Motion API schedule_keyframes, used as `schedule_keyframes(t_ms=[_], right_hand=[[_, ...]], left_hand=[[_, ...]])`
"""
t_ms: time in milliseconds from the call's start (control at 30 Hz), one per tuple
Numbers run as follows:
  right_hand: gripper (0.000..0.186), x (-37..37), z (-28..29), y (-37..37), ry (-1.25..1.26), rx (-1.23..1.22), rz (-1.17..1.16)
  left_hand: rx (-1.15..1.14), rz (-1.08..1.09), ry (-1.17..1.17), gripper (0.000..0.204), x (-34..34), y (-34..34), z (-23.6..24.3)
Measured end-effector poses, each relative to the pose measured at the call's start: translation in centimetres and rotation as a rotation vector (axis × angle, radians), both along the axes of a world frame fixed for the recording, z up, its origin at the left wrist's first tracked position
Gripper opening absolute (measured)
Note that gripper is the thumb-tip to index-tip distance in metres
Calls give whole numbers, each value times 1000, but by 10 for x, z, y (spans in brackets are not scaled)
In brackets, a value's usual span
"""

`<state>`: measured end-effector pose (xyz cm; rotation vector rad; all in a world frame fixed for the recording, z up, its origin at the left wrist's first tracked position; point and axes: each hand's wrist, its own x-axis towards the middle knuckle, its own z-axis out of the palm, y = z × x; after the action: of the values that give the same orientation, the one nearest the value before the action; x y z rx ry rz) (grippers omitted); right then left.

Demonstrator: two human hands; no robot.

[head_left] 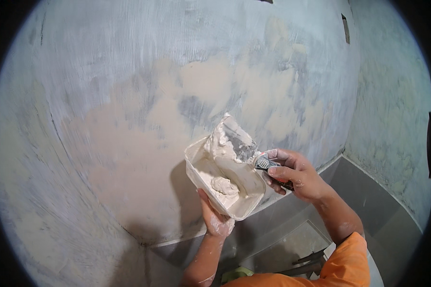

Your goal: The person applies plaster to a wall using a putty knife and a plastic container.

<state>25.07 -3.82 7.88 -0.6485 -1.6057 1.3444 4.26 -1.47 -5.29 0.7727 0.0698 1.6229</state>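
Note:
My left hand (217,217) grips a white rectangular plastic tub (252,203) from below, its fingers hidden behind the wall of it. A lump of pale putty (225,187) lies inside, and more is smeared along the sides. In my right hand (294,174) is the dark handle, with red-orange parts, of a putty knife (244,150). The wide blade rests over the tub's far rim, thickly coated with putty on its left side and bare grey near the handle. White smears mark both hands.
Ahead stands a grey wall (129,71) with uneven beige putty patches (206,79). Another wall (392,95) meets it at the right. Grey tiling (364,182) runs along the bottom. Low down are a dark bar-like object (309,260) and a green object (237,273).

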Motion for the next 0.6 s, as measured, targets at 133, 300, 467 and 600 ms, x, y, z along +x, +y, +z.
schedule_keyframes(t_ms=[133,300,467,600], right_hand=[[46,9,18,1,72,11,-20],[45,27,37,70,-5,647,-487],[42,22,91,93,-358,1320,-1061],[43,13,122,129,-329,1461,-1299]], left_hand=[[77,-79,5,71,3,11,21],[-36,-82,50,79,12,11,62],[74,22,84,76,12,7,85],[119,52,92,74,15,2,89]])
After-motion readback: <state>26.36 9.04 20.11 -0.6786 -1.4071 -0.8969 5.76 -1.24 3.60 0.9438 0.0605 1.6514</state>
